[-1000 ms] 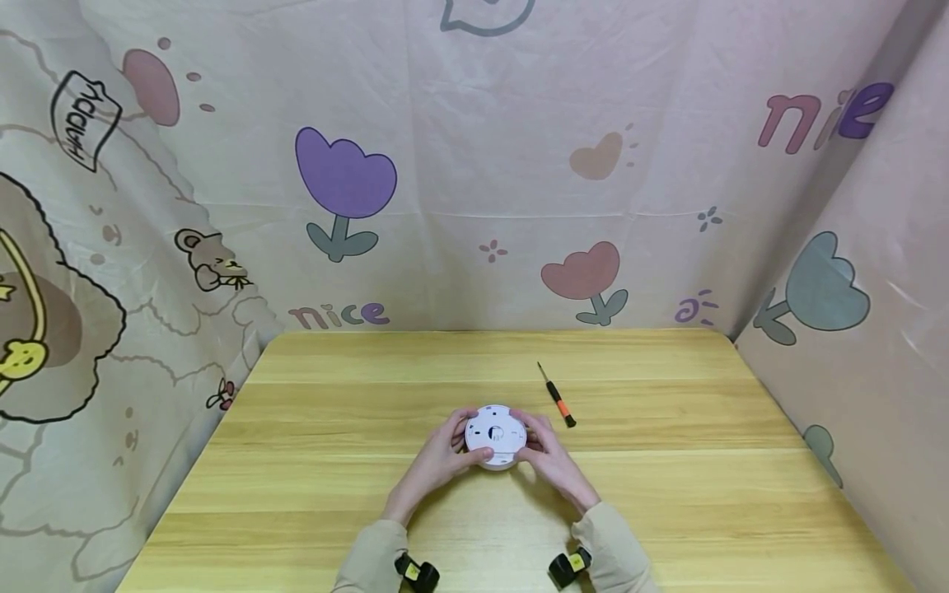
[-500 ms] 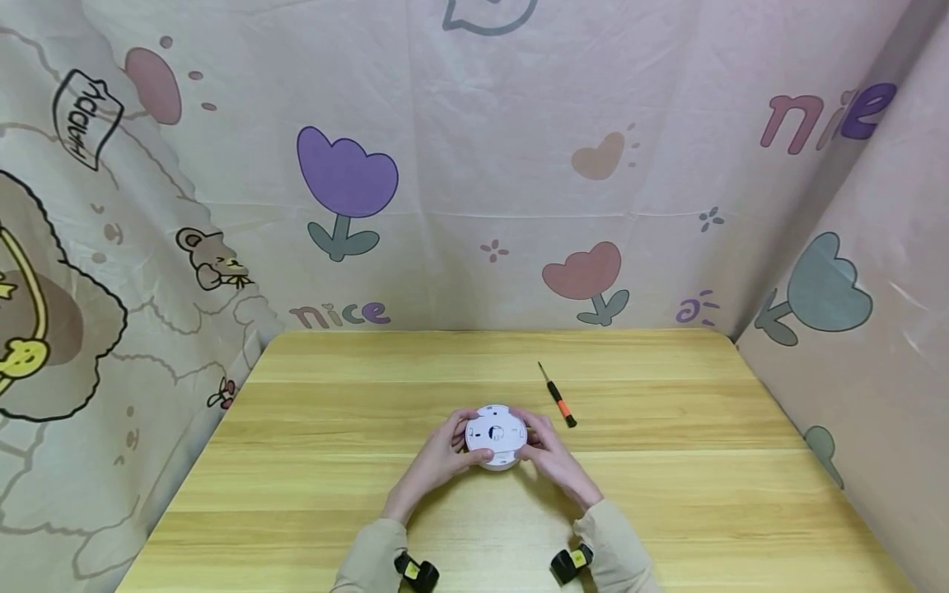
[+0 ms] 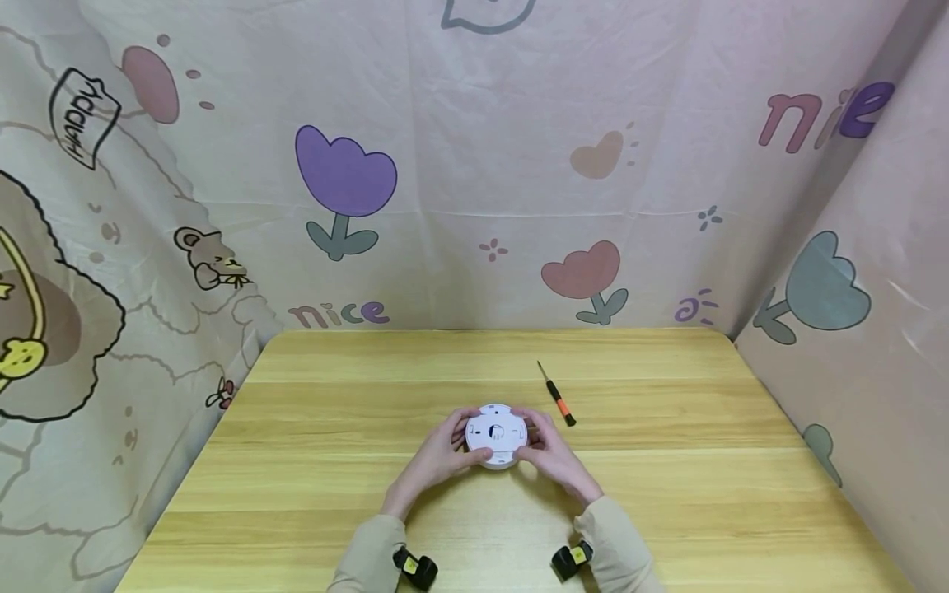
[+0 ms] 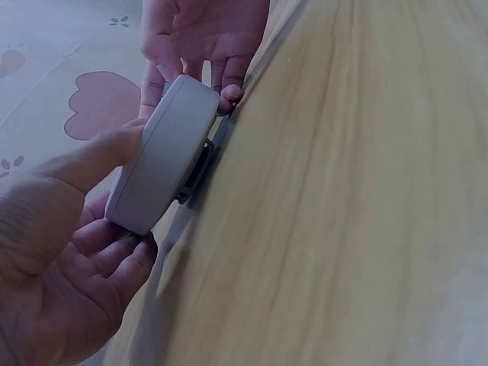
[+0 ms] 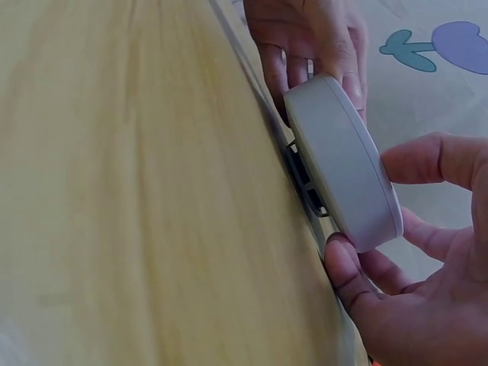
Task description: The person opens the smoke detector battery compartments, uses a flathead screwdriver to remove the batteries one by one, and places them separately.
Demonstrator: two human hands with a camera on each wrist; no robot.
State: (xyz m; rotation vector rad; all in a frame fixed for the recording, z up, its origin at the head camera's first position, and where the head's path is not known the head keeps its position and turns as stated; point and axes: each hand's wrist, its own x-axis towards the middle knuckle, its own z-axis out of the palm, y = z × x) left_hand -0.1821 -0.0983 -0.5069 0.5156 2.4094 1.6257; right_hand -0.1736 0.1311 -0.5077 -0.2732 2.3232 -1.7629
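Note:
Both hands hold a round white smoke detector [image 3: 507, 441] near the middle of the wooden table, its flat back plate with a central hole facing up. My left hand [image 3: 436, 455] grips the left side, thumb on the near top edge and fingers around the far side and below. On the opposite side, my right hand [image 3: 554, 461] holds it the same way. In the left wrist view the white side wall of the detector [image 4: 171, 152] shows edge-on. A dark slotted part [image 5: 305, 181] juts from its underside, close over the tabletop in the right wrist view.
A small screwdriver [image 3: 554, 392] with a black and orange handle lies behind and right of the hands. Patterned cloth [image 3: 460, 165] hangs along the table's back and sides. Black wrist cameras [image 3: 417, 570] sit at both sleeves.
The grip of both hands on the smoke detector stays the same. My right wrist has shifted very slightly upward in the head view. The screwdriver has not moved.

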